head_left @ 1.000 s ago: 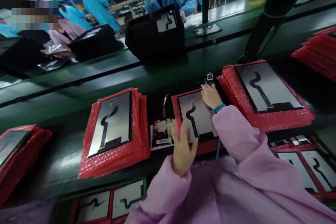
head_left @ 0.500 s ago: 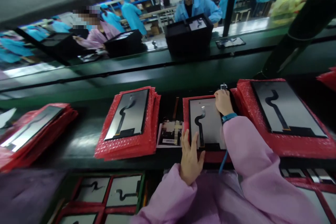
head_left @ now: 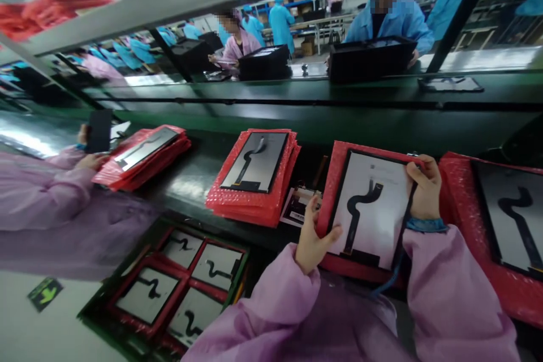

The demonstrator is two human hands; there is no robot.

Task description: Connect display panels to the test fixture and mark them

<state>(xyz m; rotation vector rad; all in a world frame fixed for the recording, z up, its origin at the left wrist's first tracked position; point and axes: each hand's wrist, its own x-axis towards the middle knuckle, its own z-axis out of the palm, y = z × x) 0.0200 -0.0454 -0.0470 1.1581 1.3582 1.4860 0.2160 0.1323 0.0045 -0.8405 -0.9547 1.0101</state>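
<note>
A display panel (head_left: pixel 371 209) with a curved black flex cable lies face up on a red bubble-wrap sheet (head_left: pixel 333 181) in front of me. My right hand (head_left: pixel 425 186) grips the panel's upper right edge, thumb on top; a blue band circles that wrist. At the lower left edge, my left hand (head_left: pixel 314 237) touches the panel and red wrap, its fingers spread. Left of it, a small part with a white label (head_left: pixel 296 206) rests on the dark bench. Red-wrapped stacks topped with panels stand at left (head_left: pixel 254 161) and right (head_left: pixel 513 215).
A green crate (head_left: pixel 95 322) with panels in red dividers sits low at the left. Beyond it, another person's hands hold a dark panel (head_left: pixel 99 131) near a red stack (head_left: pixel 148 150). Across the green rail, people work by black boxes (head_left: pixel 369 62).
The view has swung left. The panel and its red wrap look larger and nearer, raised from the bench. My right hand has taken hold of the panel's edge.
</note>
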